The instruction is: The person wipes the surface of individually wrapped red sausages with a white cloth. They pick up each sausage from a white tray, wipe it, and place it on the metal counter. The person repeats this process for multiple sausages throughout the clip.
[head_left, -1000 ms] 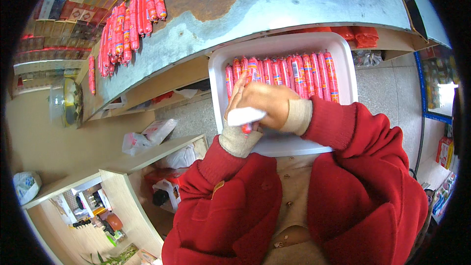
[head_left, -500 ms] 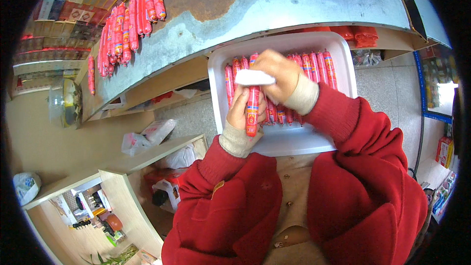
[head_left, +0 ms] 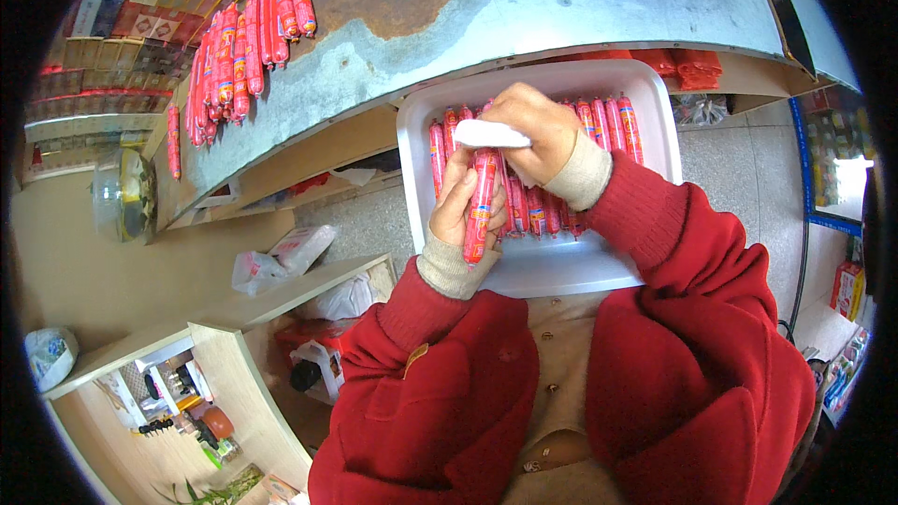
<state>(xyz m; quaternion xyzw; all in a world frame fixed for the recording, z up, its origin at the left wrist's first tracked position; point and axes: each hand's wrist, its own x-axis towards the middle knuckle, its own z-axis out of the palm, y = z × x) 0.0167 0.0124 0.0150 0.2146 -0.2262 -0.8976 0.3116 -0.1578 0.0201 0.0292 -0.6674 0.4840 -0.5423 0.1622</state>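
**Wiping a sausage over the white tray**

You stood against the long grey counter [head_left: 580,9], its paint worn to rust near the far edge. Along that counter's left end lay a row of red-wrapped sausages [head_left: 234,47]; I counted roughly a dozen, though they overlapped and an exact number could not be told, with one more lying apart [head_left: 174,140] toward the left corner.

Pulled in against your chest was one white tray [head_left: 552,266], its near edge bare. Across the tray's far half ran a single row of tray sausages [head_left: 613,126], about twelve showing, with several hidden behind your hands.

Your left hand [head_left: 458,210] was clenched around one sausage [head_left: 480,210], held upright just above the tray's left half. Your right hand [head_left: 533,131] pinched one folded white cloth [head_left: 491,135] and pressed it to the top end of that sausage.

By my reading, you were in the wiping step, cleaning one sausage at a time. The next move would call for drawing the cloth down the wrapper while your left hand kept it from slipping, then laying it down with the rest.
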